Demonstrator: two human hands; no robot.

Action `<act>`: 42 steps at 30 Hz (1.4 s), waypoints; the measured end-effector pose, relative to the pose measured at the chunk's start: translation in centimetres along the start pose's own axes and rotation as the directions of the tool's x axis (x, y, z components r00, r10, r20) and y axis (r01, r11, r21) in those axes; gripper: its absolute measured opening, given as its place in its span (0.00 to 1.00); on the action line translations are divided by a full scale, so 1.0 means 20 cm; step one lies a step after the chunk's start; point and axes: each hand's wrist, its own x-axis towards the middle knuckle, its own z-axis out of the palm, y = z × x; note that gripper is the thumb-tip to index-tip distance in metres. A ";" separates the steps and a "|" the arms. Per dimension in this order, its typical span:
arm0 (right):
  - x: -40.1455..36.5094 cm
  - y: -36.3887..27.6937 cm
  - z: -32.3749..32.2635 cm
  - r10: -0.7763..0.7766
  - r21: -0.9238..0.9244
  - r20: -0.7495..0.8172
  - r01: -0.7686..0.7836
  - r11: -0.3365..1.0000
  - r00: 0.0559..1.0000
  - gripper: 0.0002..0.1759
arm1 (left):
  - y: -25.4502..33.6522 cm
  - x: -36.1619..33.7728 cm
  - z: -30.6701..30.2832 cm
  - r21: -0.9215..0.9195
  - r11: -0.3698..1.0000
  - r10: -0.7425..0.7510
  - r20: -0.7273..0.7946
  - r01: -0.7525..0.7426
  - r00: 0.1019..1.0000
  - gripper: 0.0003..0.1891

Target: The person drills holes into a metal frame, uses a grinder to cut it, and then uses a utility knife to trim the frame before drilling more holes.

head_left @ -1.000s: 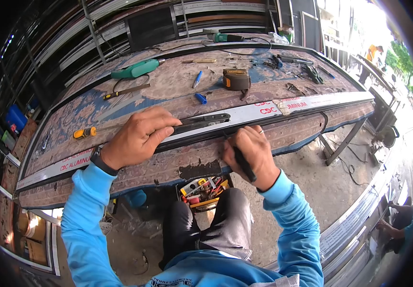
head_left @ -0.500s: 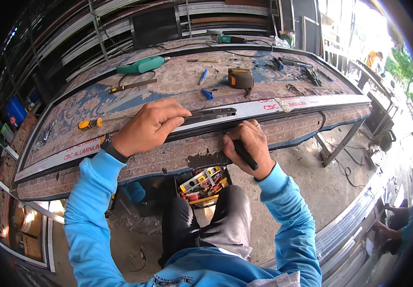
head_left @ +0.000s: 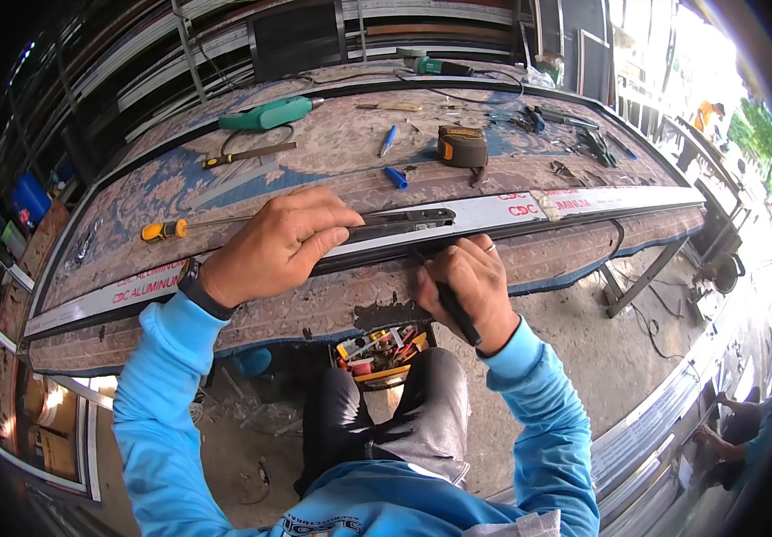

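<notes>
Workbench point(head_left: 225, 183) was covered in old carpet and pretty cluttered. Behind the work sat a yellow-handled screwdriver point(head_left: 162, 231), a green drill point(head_left: 265, 115), a tape measure point(head_left: 460, 145) and a blue marker point(head_left: 395, 177), with more small tools at the far right end. None of it was in the way of the hands, all well behind. A toolbox point(head_left: 377, 349) sat under the bench by the knees.

The aluminium profile point(head_left: 511, 208) lay flat along the near edge of the bench, with its long axis running left to right and the right end angling slightly away. A black metal strip point(head_left: 404, 218) lay on top, lined up with it.

Left hand point(head_left: 283, 246) was spread flat, pressing down on the strip and profile. Right hand point(head_left: 466, 285) was closed round a black-handled tool point(head_left: 456, 313), tip up against the profile's near edge and handle pointing back toward the body.
</notes>
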 end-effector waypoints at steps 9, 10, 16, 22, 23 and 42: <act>0.01 -0.01 -0.10 0.336 0.325 0.195 -0.384 0.864 0.922 0.08 | 0.03 -0.02 -0.01 0.001 1.000 0.003 -0.007 -0.003 1.000 0.10; 0.06 -0.03 -0.18 0.394 0.497 0.203 -0.441 0.747 0.896 0.08 | 0.02 -0.03 -0.02 0.021 1.000 0.020 -0.001 -0.020 1.000 0.11; 0.30 0.15 -0.32 0.446 0.170 -0.071 -0.430 0.887 0.892 0.15 | -0.20 0.05 -0.23 0.183 0.983 0.053 -0.177 -0.020 0.983 0.12; 0.30 0.46 -0.04 0.558 0.001 0.491 -0.641 0.768 0.669 0.20 | -0.55 0.12 -0.39 0.338 0.937 -0.005 -0.248 0.091 0.969 0.22; 0.36 0.44 -0.06 0.636 -0.134 0.554 -0.696 0.705 0.538 0.18 | -0.59 0.04 -0.48 0.309 0.933 -0.121 -0.217 0.186 0.969 0.24; 0.23 0.12 -0.05 0.908 0.002 0.420 -1.000 0.003 0.003 0.39 | -1.19 -2.91 -2.34 0.409 -0.530 -0.806 -0.515 0.743 -0.292 0.46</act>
